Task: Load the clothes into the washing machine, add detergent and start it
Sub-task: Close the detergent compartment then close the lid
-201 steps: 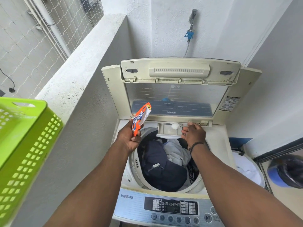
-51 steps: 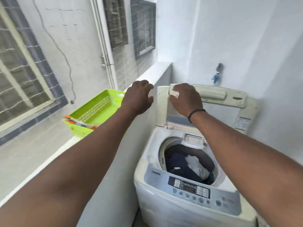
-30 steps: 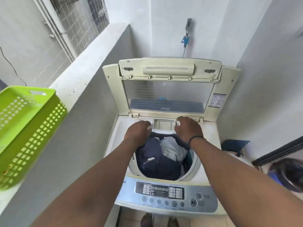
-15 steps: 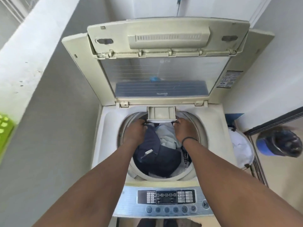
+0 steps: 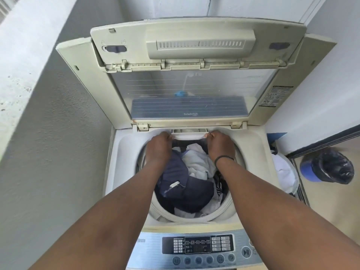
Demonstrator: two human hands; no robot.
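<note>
Top-loading washing machine (image 5: 251,152) with lid (image 5: 194,78) raised behind the hands, dark and white clothes (image 5: 187,178) in the drum below them, detergent drawer (image 5: 189,135) nearly closed between them, left hand (image 5: 158,148) and right hand (image 5: 220,146) with fingers curled on its two front corners

A grey rendered parapet wall (image 5: 48,152) runs along the left, its pale top ledge (image 5: 25,45) speckled with dirt. At right, a white cloth-lined basket (image 5: 285,172) sits on the floor, and beyond it a blue bin (image 5: 307,170) lined with a black bag (image 5: 333,166). A dark door track (image 5: 321,141) crosses the tan floor (image 5: 331,211).
</note>
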